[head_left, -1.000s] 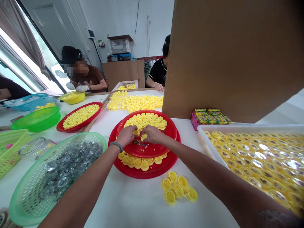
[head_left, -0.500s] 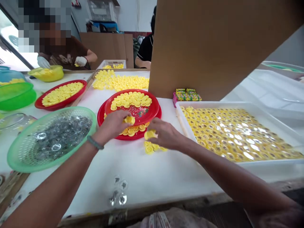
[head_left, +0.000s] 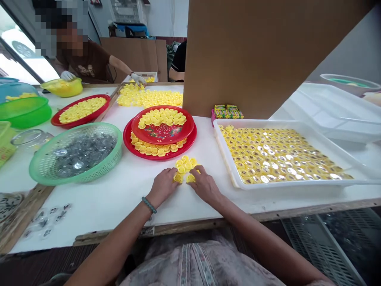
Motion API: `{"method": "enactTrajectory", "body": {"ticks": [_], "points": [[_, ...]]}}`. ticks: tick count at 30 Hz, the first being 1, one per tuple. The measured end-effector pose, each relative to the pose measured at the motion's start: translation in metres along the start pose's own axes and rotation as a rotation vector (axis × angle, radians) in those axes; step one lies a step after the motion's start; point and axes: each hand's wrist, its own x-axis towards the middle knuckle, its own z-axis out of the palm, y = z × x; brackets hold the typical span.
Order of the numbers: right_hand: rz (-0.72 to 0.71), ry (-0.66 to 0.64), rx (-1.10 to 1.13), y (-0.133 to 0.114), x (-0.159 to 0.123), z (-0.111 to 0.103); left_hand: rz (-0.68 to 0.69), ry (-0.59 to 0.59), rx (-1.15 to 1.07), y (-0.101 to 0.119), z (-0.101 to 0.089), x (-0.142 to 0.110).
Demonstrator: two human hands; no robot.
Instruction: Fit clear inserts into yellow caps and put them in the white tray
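Observation:
My left hand (head_left: pixel 163 186) has its fingers closed on a small yellow plastic cup (head_left: pixel 177 178) with a wavy rim, low over the white tabletop. Facing it, my right hand (head_left: pixel 206 186) pinches a similar yellow cup (head_left: pixel 190 178). Between and just beyond my fingertips lies a small group of yellow cups (head_left: pixel 185 163). Behind them, a red plate (head_left: pixel 162 137) with yellow cups along its far side rests on a larger red plate (head_left: pixel 133 149), which also holds yellow cups.
Left stands a pale green basket (head_left: pixel 114 159) of clear round pieces. A white tray (head_left: pixel 235 174) at right holds rows of yellow cups with shiny tops. A cardboard panel (head_left: pixel 244 55) rises behind. Across the table, a co-worker's gloved hand (head_left: pixel 138 78) touches a yellow pile (head_left: pixel 154 98).
Both my hands have come down and nearer to me from beside the red plates, with yellow cups in them. The co-worker's gloved hand has reached out to the yellow pile. My view has shifted.

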Motion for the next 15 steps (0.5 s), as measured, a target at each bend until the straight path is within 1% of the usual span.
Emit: {"method": "enactTrajectory", "body": {"ticks": [4, 7, 9, 11, 12, 13, 14, 15], "points": [[0.005, 0.039, -0.031, 0.003, 0.012, 0.0, -0.011, 0.037, -0.009, -0.013, -0.003, -0.002], [0.0, 0.092, -0.05, -0.003, 0.007, -0.004, -0.01, 0.056, -0.026, -0.02, -0.005, -0.012], [-0.033, 0.143, -0.02, -0.011, 0.001, -0.008, 0.008, 0.088, -0.073, -0.024, -0.012, -0.023], [-0.14, 0.157, 0.069, -0.022, -0.003, -0.01, 0.018, 0.166, -0.134, -0.031, -0.03, -0.034], [-0.208, 0.151, 0.118, -0.027, -0.004, -0.012, 0.002, 0.225, -0.153, -0.037, -0.045, -0.039], [-0.273, 0.14, 0.163, -0.033, -0.004, -0.013, -0.042, 0.306, -0.157, -0.046, -0.063, -0.043], [-0.326, 0.13, 0.198, -0.039, -0.003, -0.015, -0.138, 0.411, -0.115, -0.059, -0.084, -0.045], [-0.361, 0.124, 0.224, -0.044, -0.002, -0.016, -0.245, 0.492, -0.024, -0.075, -0.107, -0.045]]}}
